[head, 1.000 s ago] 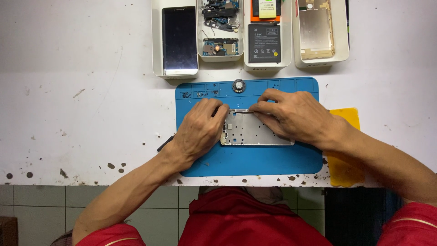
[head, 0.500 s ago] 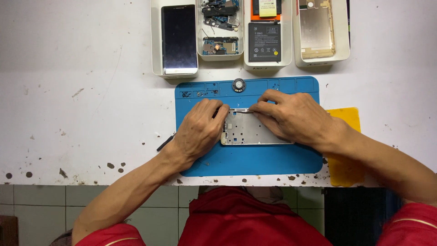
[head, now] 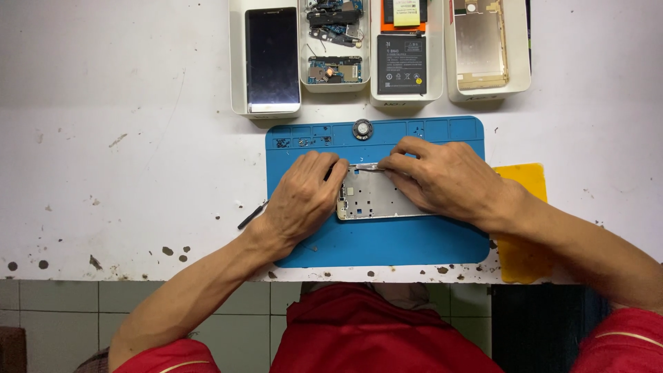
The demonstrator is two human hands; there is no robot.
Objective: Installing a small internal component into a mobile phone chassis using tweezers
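Your left hand (head: 304, 200) lay palm down on the blue work mat (head: 376, 242), its fingers curled and pressed against the left end of the silver phone frame (head: 373, 200), which rested flat on the mat between your two hands. Whether that grip closed around the frame's edge or only bore on it could not be told, as the fingertips were tucked under. A slim black tool (head: 250, 215) lay on the desk just left of that wrist, its far end hidden beneath the hand.

Your right hand (head: 442, 181) covered the frame's right part, the thumb and forefinger pinched on a thin metal tool (head: 369, 166) whose tip reached along the frame's top edge toward your left fingers. Beyond that grip, at the mat's far rim, sat a small round metal part (head: 362, 128). A yellow sheet (head: 525, 214) lay under your right forearm, beside the mat.

Farther off from both hands stood four white trays: one with a dark phone screen (head: 272, 59), one with circuit boards (head: 334, 41), one with a black battery (head: 401, 64), one with a gold back cover (head: 481, 43).
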